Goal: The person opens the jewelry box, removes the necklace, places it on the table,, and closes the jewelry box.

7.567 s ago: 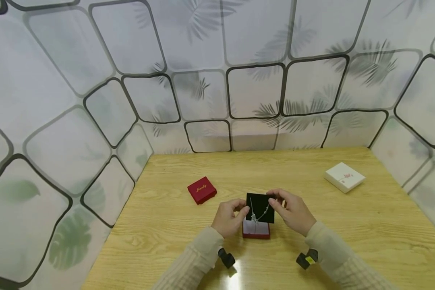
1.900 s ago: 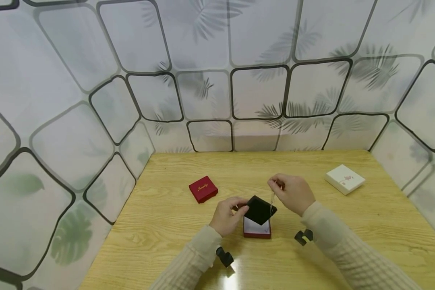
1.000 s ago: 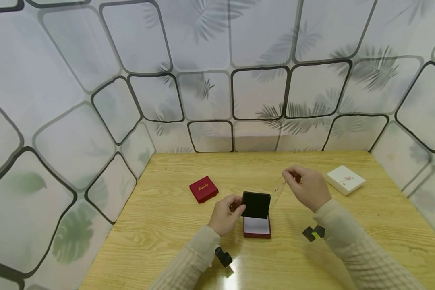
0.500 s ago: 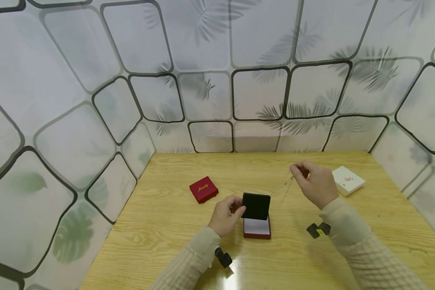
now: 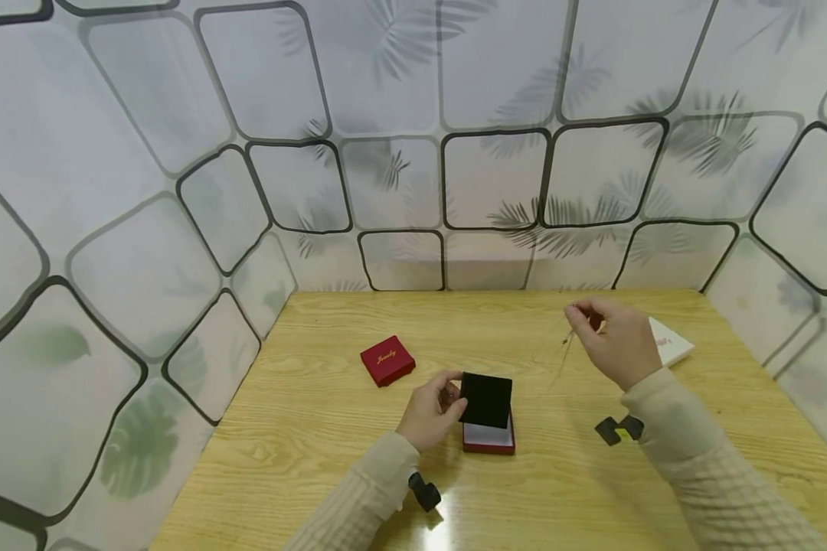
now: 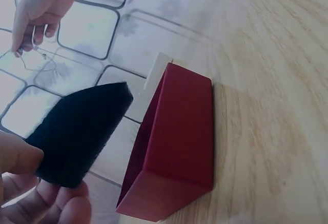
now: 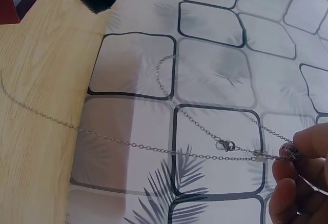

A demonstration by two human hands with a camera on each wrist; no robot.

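My left hand (image 5: 429, 413) pinches a square black jewellery pad (image 5: 486, 399) by its left edge, with the thumb on its upper side. The pad is tilted just above the red box base (image 5: 488, 449), whose white inside shows partly. My right hand (image 5: 616, 343) is raised to the right, and its thumb and fingertips pinch a thin silver chain necklace (image 7: 134, 145). The chain hangs loose in the right wrist view, a lobster clasp (image 7: 225, 145) partway along it. The part of the necklace at the fingertips is mostly hidden.
A red lid (image 5: 387, 360) marked "Jewelry" lies on the wooden table (image 5: 303, 367) at the back left. At the back right is a white box (image 5: 670, 343), partly covered by my right hand. Patterned curtain walls (image 5: 489, 180) border the table's back and sides.
Earlier the necklace lay on the pad between both hands. My right hand has lifted it off and moved right and away. The left hand stays near the box with the pad.
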